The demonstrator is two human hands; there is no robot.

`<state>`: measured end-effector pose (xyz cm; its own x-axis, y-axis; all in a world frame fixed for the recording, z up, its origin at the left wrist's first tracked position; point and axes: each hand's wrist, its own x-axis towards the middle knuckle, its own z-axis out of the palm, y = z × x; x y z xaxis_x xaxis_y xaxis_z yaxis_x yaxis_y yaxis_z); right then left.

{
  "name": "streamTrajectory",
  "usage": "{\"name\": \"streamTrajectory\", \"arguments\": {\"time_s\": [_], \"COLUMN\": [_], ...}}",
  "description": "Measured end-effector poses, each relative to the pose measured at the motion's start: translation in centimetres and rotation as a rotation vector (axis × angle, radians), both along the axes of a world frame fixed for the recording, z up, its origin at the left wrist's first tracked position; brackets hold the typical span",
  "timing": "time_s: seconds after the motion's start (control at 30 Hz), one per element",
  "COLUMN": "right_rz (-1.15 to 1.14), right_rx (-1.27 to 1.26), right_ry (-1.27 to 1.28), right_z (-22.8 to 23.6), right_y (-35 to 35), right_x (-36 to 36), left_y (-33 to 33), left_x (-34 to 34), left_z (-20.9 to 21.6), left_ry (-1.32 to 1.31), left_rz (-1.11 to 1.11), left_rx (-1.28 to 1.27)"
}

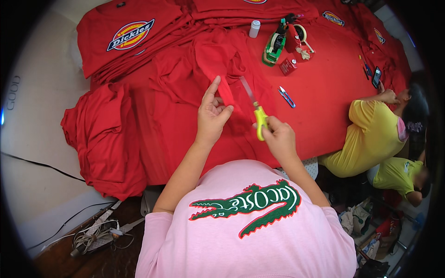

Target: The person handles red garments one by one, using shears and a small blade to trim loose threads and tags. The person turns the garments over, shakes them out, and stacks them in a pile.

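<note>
pink shirt (269, 252) foremost; right grip (281, 139) clasps scissors (261, 121), blades (247, 89) blurred; left grip (213, 118) by red cloth (211, 58), hold unclear.

Even, moderate light, blurred scissor blades (247, 90), fisheye bending, black corners

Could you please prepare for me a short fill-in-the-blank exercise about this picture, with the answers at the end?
1. The right hand holds a pair of ____ with yellow handles.
2. The fabric next to the left hand is ____ in colour.
3. The small bottle is ____ in colour.
4. In the picture, the thread snips lie to the ____ of the left hand.

Missing words: scissors; red; white; right.
</note>
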<state>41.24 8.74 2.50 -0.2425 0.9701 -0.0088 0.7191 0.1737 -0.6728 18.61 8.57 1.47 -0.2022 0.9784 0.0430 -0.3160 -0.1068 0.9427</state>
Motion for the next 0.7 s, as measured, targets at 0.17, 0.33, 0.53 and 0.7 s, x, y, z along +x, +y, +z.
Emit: {"name": "streamTrajectory", "arguments": {"time_s": [0.17,0.33,0.53,0.7], "right_rz": [-0.327,-0.362,-0.301,-0.262], "right_rx": [-0.137,-0.128,-0.038,-0.104], "right_ry": [-0.334,-0.715,-0.750,-0.917], "right_z": [-3.1,-6.7,-9.2,-9.9], "right_y": [4.7,5.2,2.0,3.6], "right_x": [7.3,13.8,15.1,15.2], "left_y": [-2.1,-4.2,-8.8,-8.1], "left_x": [0.2,0.9,-2.3,-2.5], "left_z": [3.4,-2.9,-7.7,-6.4], "left_ry": [0.594,0.788,0.885,0.924], "left_rz": [-0.355,-1.058,-0.604,-0.059], "left_rx": [0.293,-0.224,-0.244,-0.247]}}
